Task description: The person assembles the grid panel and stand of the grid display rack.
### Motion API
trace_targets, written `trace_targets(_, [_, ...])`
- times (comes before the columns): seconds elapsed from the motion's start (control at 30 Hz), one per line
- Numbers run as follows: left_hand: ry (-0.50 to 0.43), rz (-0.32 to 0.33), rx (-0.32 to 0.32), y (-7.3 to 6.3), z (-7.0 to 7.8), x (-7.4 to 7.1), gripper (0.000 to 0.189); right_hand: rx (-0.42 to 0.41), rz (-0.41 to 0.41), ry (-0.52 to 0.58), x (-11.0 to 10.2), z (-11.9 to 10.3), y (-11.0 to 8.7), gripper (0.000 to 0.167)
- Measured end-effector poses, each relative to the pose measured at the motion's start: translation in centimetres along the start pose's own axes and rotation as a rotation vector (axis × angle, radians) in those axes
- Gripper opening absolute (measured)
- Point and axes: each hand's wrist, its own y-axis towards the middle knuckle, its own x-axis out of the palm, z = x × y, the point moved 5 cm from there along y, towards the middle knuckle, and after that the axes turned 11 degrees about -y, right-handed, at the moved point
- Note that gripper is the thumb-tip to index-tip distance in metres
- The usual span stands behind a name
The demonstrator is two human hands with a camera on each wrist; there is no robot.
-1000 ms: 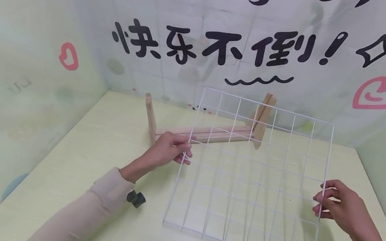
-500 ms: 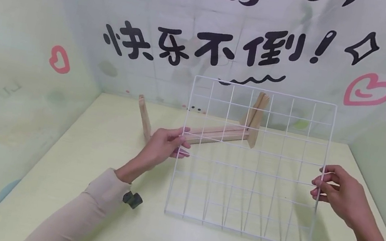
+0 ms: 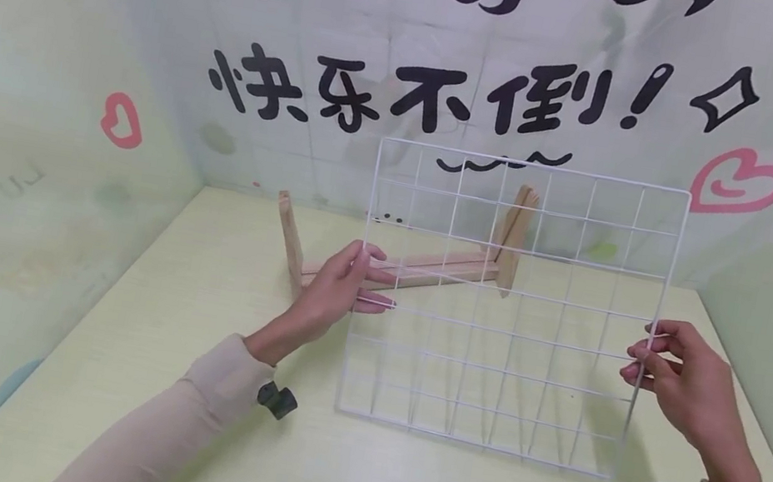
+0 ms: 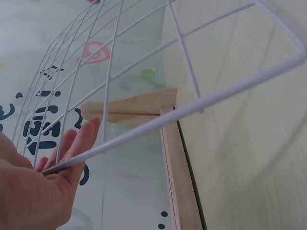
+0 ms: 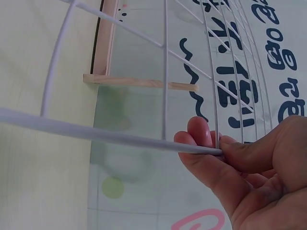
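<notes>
A white wire grid panel stands nearly upright, its bottom edge low over the table. My left hand holds its left side, thumb in front and fingers stretched out behind the wires. On the right side, my right hand pinches the edge wire between thumb and fingers, as the right wrist view also shows at the panel's rim. Behind the panel a wooden stand has a long crossbar and an upright piece at each end. The left wrist view shows its crossbar beyond the wire edge.
The pale table is enclosed by printed sheets at the back and sides. Black lettering and a pink heart mark the back sheet, which rises close behind the stand. A black device sits at my left wrist.
The panel has tilted up to a steeper stance, its bottom edge moving away from me. My left fingers have spread straighter behind it. My right hand has risen slightly, and the head view has shifted.
</notes>
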Motion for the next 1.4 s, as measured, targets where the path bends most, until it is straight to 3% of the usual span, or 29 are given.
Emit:
trace_targets(0.17, [-0.102,-0.004,0.004,0.3,0.8,0.5,0.042,0.012,0.027,0.014,0.3,-0.3,0.0,0.027])
trace_targets(0.33, [-0.145,-0.001,0.023,0.7,1.4,0.8,0.044,-0.003,0.100,0.065,0.1,-0.6,0.2,0.027])
trace_targets(0.53, [-0.178,0.032,0.074,1.0,1.4,0.7,0.046,-0.032,0.149,0.141,-0.2,-0.9,0.3,0.043])
trace_targets(0.73, [-0.210,0.076,0.155,1.0,1.6,0.7,0.046,-0.074,0.176,0.166,-0.1,-1.2,0.3,0.045])
trace_targets(0.97, [-0.233,0.091,0.291,1.1,2.7,1.1,0.034,-0.128,0.246,0.136,-0.3,-1.8,0.5,0.045])
trace_targets(1.13, [-0.233,0.123,0.346,1.1,3.1,1.1,0.036,-0.142,0.264,0.144,-0.6,-1.9,0.6,0.044])
trace_targets(1.27, [-0.228,0.145,0.394,1.0,3.3,1.3,0.038,-0.127,0.272,0.068,-0.7,-2.3,0.5,0.034])
trace_targets(1.4, [-0.205,0.149,0.460,0.9,3.8,1.5,0.039,-0.102,0.330,-0.023,-0.9,-3.5,0.3,0.052])
